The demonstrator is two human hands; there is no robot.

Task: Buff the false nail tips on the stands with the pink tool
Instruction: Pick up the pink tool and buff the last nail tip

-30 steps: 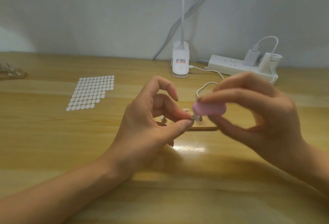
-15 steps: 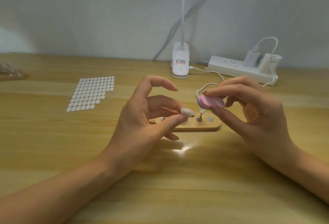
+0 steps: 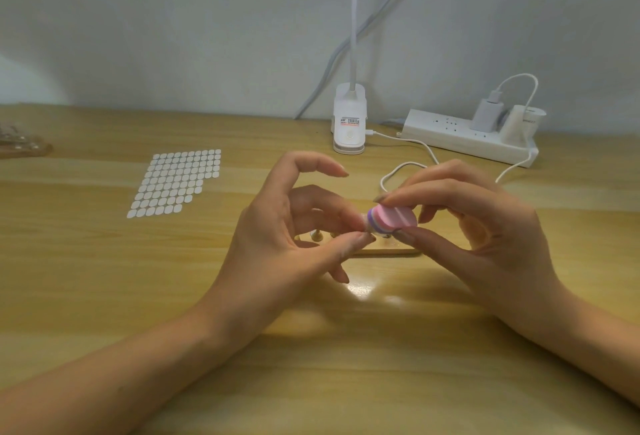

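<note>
Now pink tool touches nail tip pinched by left hand

Wooden desk, pale wall

One wide-angle view looks from the person's head, forward and down across the table toward the far wall. It sits close over the left hand and right hand, which fill mid-frame.
</note>
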